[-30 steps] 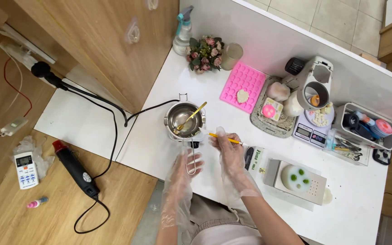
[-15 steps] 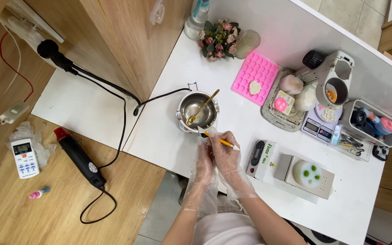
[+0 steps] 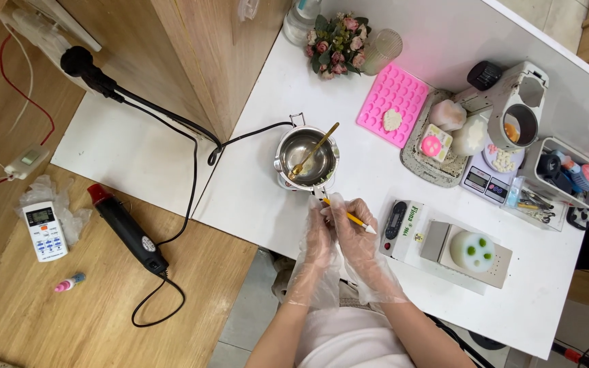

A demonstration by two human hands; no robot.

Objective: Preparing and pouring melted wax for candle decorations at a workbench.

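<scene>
Both my hands wear loose clear plastic gloves and meet at the near edge of the white table point(image 3: 253, 197). My right hand point(image 3: 359, 238) holds a thin yellow stick tool point(image 3: 353, 219) with a white tip pointing right. My left hand point(image 3: 317, 235) rests against the right hand's fingers, close to the stick's left end; its grip is hidden by the glove. Just beyond the hands stands a small steel pot point(image 3: 306, 160) with a gold spoon point(image 3: 316, 148) leaning in it. The pot's wire handle is hidden under my hands.
A white round soap with green dots point(image 3: 472, 248) lies on a steel block, right of the hands, beside a white box point(image 3: 399, 223). Further back are a pink mould point(image 3: 393, 105), a scale point(image 3: 482, 180), a grey tray point(image 3: 438, 170) and flowers point(image 3: 334, 42). A black heat gun point(image 3: 127, 232) and its cable lie at left.
My left hand left the pot's wire handle and came up against my right hand. The view shifted, so the table's things sit further right and higher.
</scene>
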